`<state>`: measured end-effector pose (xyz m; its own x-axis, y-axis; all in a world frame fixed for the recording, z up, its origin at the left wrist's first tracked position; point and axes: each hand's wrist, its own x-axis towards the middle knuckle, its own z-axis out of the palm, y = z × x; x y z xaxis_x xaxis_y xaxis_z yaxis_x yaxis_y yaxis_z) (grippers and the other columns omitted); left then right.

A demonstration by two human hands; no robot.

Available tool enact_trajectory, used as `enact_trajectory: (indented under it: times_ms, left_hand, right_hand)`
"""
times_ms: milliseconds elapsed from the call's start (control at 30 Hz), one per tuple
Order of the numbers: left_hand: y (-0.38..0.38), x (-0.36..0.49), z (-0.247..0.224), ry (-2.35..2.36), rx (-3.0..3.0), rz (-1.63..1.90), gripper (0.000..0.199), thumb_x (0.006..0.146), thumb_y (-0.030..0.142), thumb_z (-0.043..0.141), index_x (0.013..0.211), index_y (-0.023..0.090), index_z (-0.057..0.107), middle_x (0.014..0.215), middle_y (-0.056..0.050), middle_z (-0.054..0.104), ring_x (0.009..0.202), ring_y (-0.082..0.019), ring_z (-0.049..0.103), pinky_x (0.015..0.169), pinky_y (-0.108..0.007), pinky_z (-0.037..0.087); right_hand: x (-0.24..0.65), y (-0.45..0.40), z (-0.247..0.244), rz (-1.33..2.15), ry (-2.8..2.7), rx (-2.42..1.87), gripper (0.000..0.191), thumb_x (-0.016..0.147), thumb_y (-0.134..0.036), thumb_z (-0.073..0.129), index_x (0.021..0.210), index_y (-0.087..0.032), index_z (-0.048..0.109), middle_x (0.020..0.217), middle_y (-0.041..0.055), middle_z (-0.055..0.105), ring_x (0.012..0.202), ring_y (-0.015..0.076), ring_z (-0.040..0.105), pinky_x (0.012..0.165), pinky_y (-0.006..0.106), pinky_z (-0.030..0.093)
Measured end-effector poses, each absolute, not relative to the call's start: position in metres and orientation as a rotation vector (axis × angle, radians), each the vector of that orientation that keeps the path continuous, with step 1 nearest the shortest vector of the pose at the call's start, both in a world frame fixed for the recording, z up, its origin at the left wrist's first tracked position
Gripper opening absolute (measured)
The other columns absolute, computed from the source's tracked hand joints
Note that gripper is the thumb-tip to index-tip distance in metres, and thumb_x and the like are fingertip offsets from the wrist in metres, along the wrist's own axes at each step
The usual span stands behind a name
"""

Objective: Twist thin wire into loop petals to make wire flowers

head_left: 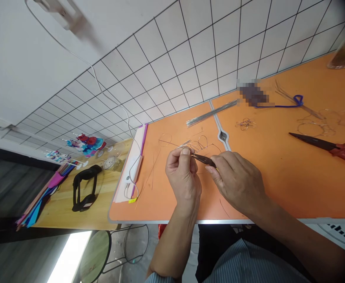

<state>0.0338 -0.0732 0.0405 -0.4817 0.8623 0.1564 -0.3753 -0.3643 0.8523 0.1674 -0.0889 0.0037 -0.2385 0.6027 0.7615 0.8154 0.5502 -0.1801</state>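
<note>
Over the orange table, my left hand [184, 173] pinches a thin wire [168, 142] between thumb and fingers. Part of that wire juts out to the left of my fingertips. My right hand [237, 179] is wrapped round small black-jawed pliers [203, 158]. Their jaws point left and meet the wire right beside my left fingertips; the handles are mostly hidden in my palm. Just beyond my hands lie curled, looped wires [202, 142] on the tabletop, partly overlapped by my left fingers.
The orange table [272, 173] carries a bundle of straight wires [212, 113], a tangle of wire scraps [245, 124] and red-handled pliers [331, 147] at the right. A blue bent wire [284, 106] lies farther back. Left stands a white power strip [134, 173] with its cable.
</note>
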Motion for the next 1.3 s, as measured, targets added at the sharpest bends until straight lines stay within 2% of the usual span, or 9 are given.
enact_trajectory:
  times_ms: [333, 1100, 1300]
  left_hand:
    - [-0.0743, 0.0333, 0.0411, 1.001, 0.787, 1.934, 0.021, 0.087, 0.027, 0.086, 0.078, 0.018, 0.070, 0.079, 0.000, 0.074, 0.046, -0.003, 0.039, 0.043, -0.020, 0.027]
    - [-0.0754, 0.0321, 0.0428, 1.005, 0.806, 1.923, 0.022, 0.085, 0.029, 0.088, 0.077, 0.018, 0.071, 0.077, 0.001, 0.072, 0.046, -0.003, 0.038, 0.044, -0.021, 0.027]
    - [-0.0761, 0.0317, 0.0429, 1.030, 0.818, 1.910, 0.023, 0.086, 0.031, 0.088, 0.077, 0.019, 0.069, 0.077, 0.001, 0.072, 0.047, -0.003, 0.037, 0.044, -0.023, 0.026]
  right_hand:
    - [0.1673, -0.0883, 0.0025, -0.332, -1.935, -1.149, 0.020, 0.114, -0.029, 0.061, 0.106, -0.014, 0.072, 0.092, 0.0089, 0.072, 0.084, 0.0250, 0.060, 0.074, 0.040, 0.041]
    - [0.1698, -0.0865, 0.0051, -0.427, -1.936, -1.131, 0.016, 0.114, -0.028, 0.061, 0.103, -0.017, 0.069, 0.088, 0.0068, 0.071, 0.080, 0.0234, 0.056, 0.072, 0.039, 0.040]
    - [0.1705, -0.0877, 0.0053, -0.416, -1.951, -1.153, 0.015, 0.114, -0.030, 0.060, 0.108, -0.019, 0.068, 0.091, 0.0076, 0.074, 0.082, 0.0235, 0.058, 0.073, 0.039, 0.040]
